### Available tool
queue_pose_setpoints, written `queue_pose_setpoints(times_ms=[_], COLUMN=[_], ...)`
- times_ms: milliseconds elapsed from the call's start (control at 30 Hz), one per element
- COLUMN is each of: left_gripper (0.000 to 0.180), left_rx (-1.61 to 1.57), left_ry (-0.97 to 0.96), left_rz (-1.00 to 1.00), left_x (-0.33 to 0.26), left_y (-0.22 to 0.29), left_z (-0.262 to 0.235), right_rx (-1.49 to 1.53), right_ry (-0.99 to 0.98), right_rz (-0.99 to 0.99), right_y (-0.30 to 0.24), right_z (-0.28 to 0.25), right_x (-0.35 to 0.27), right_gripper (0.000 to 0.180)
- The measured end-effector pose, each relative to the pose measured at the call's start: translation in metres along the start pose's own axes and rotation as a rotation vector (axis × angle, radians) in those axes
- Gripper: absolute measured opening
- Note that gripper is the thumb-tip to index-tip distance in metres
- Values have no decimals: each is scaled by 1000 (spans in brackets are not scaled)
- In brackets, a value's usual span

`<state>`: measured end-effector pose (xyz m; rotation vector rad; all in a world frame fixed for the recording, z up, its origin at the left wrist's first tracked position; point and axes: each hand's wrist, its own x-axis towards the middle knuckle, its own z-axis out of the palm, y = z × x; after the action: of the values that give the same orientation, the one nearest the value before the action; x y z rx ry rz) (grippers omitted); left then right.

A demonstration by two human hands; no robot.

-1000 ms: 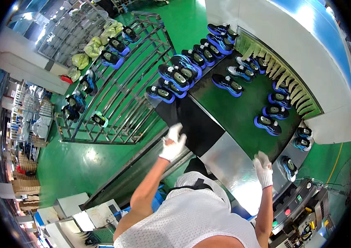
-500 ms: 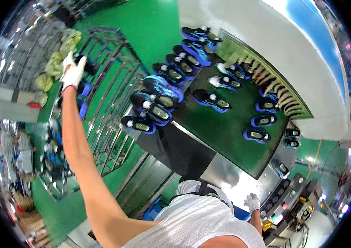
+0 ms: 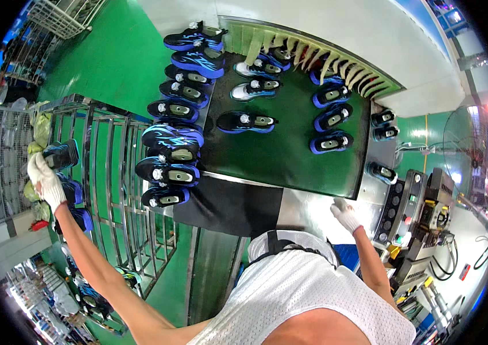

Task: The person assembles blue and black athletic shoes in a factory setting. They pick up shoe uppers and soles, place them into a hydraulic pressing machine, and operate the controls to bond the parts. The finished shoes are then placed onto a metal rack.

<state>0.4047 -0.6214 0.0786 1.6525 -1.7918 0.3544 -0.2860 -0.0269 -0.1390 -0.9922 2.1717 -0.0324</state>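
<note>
White glove fabric covers the left hand (image 3: 47, 181), which reaches to the heel end of a dark shoe (image 3: 63, 154) on a metal rack (image 3: 87, 161); whether its fingers are clamped on the shoe, I cannot tell. Blue-soled shoes (image 3: 81, 218) sit beyond the wrist, partly hidden. Next comes a row of black-and-blue shoes (image 3: 165, 197) lined up along the machine's left edge, then a black mat (image 3: 221, 204). On the green belt (image 3: 290, 164) lie white-toed shoes (image 3: 255, 89), a lone black shoe (image 3: 247, 122) and a right-hand column of shoes (image 3: 333, 117) leading to pale flaps. Judging by this spread, things look midway: many shoes are already on belt and edge, others remain racked. The gloved right hand (image 3: 346, 216) hangs over the shiny table (image 3: 304, 207), fingers loosely parted, nothing visible in it. Farther right stand three dark shoes (image 3: 382, 172).
</note>
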Motion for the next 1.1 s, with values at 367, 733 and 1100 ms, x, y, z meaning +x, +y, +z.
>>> queue_pose_setpoints(times_ms=[367,733,1100], left_gripper=[15,16,31], left_rx=[-933,-953,-892], left_ry=[-571,-972,-1016], left_rz=[438,322,266], left_x=[-246,-404,-457], left_y=[402,546,585], left_z=[-36,-50,-92], right_rx=[1754,2074,1910], right_ry=[-894,-742,-694], right_rz=[-228,233,97], right_y=[-251,-81,-5], right_z=[-63,-77,-70], right_x=[-26,-112,-115], right_gripper=[72,51,51])
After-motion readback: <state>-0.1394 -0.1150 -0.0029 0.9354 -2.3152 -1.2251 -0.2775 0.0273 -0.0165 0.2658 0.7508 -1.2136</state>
